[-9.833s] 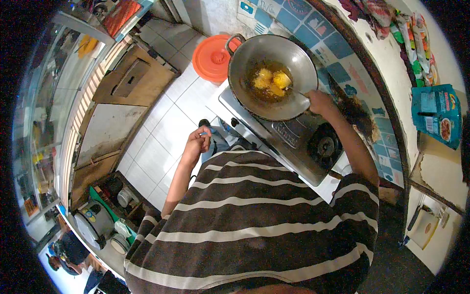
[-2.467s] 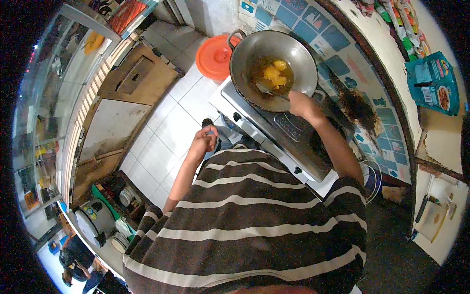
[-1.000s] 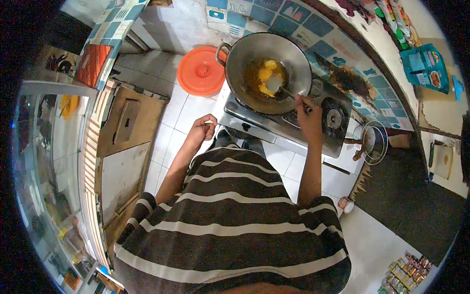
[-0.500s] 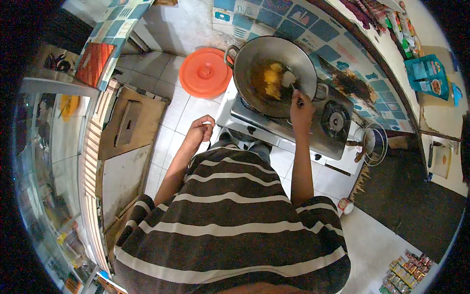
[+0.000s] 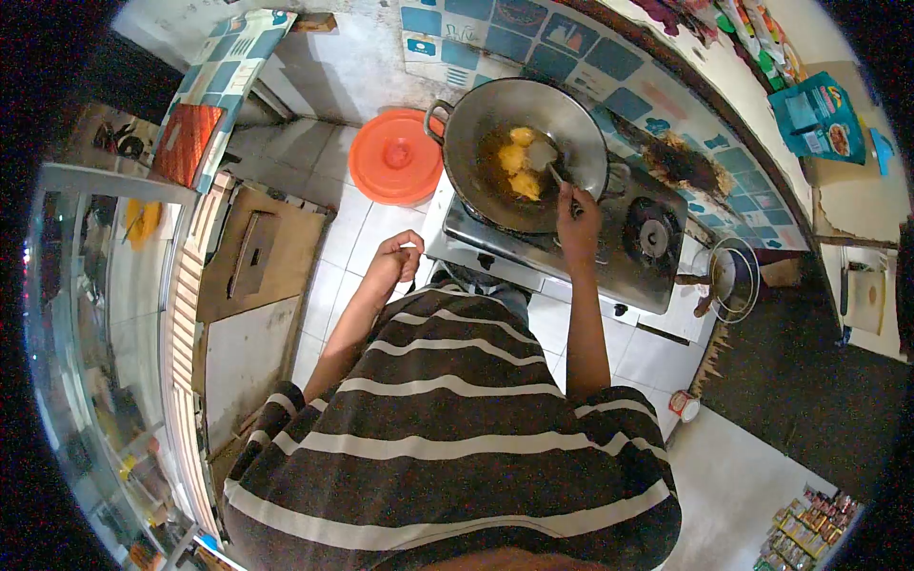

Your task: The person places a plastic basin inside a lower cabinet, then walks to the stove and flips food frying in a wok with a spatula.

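Note:
My right hand (image 5: 577, 224) is closed around the handle of a metal spatula (image 5: 544, 154), whose flat blade is down inside a large wok (image 5: 468, 128). Beside the blade, several golden-yellow fritters (image 5: 517, 160) lie in dark oil at the bottom of the wok. The wok rests on the left side of a gas stove (image 5: 624, 271). My left hand (image 5: 396, 260) hangs in the air off the stove's front left corner, its fingers curled in with nothing visible in them.
An orange lid (image 5: 376, 157) lies left of the wok. The stove's second burner (image 5: 653, 237) is on the right, with a pan (image 5: 731, 281) beyond it. A worn wooden cabinet (image 5: 276, 249) stands at left. A tiled wall (image 5: 547, 52) rises behind the wok.
The spatula has shifted slightly left in the wok, and the fritters lie more spread out. My left hand stays curled in much the same spot. The whole view has tilted a little.

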Tool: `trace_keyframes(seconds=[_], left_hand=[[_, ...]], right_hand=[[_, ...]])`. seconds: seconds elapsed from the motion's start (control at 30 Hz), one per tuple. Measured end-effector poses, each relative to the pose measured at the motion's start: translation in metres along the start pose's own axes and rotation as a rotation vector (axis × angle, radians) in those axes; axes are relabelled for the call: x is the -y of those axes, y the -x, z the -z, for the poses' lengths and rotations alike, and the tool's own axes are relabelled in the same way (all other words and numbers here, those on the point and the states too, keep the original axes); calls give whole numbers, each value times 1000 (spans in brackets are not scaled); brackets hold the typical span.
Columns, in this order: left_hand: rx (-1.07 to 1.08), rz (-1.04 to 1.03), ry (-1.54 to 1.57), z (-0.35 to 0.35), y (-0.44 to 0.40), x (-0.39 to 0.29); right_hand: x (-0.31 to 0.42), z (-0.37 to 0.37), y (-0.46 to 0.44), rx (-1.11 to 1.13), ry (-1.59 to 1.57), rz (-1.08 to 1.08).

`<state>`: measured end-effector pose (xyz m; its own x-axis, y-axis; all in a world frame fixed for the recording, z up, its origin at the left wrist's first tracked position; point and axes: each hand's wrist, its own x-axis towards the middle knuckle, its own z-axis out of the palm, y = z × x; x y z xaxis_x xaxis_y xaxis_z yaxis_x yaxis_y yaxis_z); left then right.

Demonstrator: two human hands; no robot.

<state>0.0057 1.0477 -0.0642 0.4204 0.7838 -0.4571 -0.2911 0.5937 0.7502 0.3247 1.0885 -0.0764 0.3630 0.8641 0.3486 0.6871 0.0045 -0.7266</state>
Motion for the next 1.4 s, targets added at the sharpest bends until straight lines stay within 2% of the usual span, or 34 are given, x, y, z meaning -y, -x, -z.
trace_keyframes(seconds=[0.07,0.17,0.27,0.37,0.47,0.57,0.67,0.77,0.87,0.97,1.07,1.13,1.2,1.27,1.37,1.4], left_hand=[[-39,1,-13,-1,2,7],[-78,16,-10,-9,7,10],[-74,3,9,-16,5,15],[-62,-10,-4,-29,2,15],[-46,-29,16,-35,0,19],[-46,-11,70,-36,-1,21],[-54,-9,89,-31,-3,22],[-82,-28,28,-29,-4,17],[-88,-36,1,-25,-6,11],[-111,-51,-14,-26,-7,8],[-126,-64,40,-26,-6,12],[-149,-61,49,-27,-4,17],[-188,-55,46,-33,-2,21],[-245,-51,33,-44,3,22],[-295,-82,73,-61,7,30],[-306,-91,82,-65,8,33]], right_hand=[[2,8,0,46,-123,-102],[6,21,-4,100,-125,-245],[20,37,-11,107,-157,-215],[15,42,-15,72,-196,-93],[27,47,-18,172,-272,-204],[32,48,-21,352,-410,-453],[24,41,-18,202,-378,-228],[20,42,-21,105,-99,-24],[11,46,-22,157,-139,-95],[39,63,-29,100,4,-186],[-3,56,-42,37,118,-52],[31,67,-57,130,51,-238],[36,71,-65,178,28,-277],[11,66,-76,185,47,-162],[-25,63,-90,329,94,-174],[-38,60,-90,280,40,-109]])
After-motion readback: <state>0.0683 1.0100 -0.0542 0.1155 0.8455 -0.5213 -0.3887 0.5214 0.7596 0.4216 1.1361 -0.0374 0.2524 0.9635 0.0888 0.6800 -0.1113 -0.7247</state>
